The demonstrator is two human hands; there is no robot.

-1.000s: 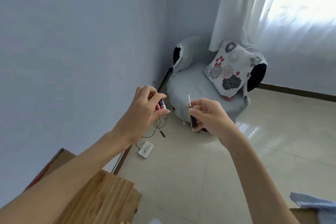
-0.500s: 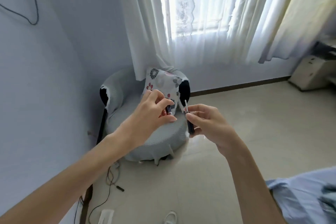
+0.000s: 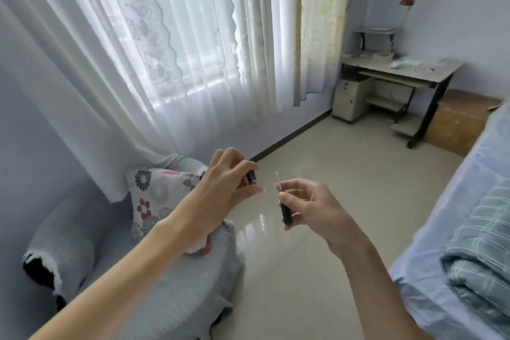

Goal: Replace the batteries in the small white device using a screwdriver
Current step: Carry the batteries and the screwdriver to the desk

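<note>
My left hand [image 3: 223, 190] is held out in front of me, its fingers closed on small red-and-dark batteries [image 3: 249, 179] whose ends stick out between thumb and forefinger. To its right, my right hand [image 3: 311, 207] grips a small screwdriver [image 3: 284, 207] by its black handle, the thin metal tip pointing up. The two hands are a short gap apart in mid-air. The small white device does not show in this view.
A grey round armchair [image 3: 171, 284] with a floral cushion [image 3: 154, 196] sits below my left arm. White curtains [image 3: 138, 63] cover the window. A desk [image 3: 400, 72] stands at the far right, a bed with a folded blanket [image 3: 480, 270] at the right edge. Glossy tile floor [image 3: 317, 168] lies between.
My view has swung right, from the wall corner and wooden furniture to the window, desk and bed. Both hands keep their hold; they have drawn slightly apart.
</note>
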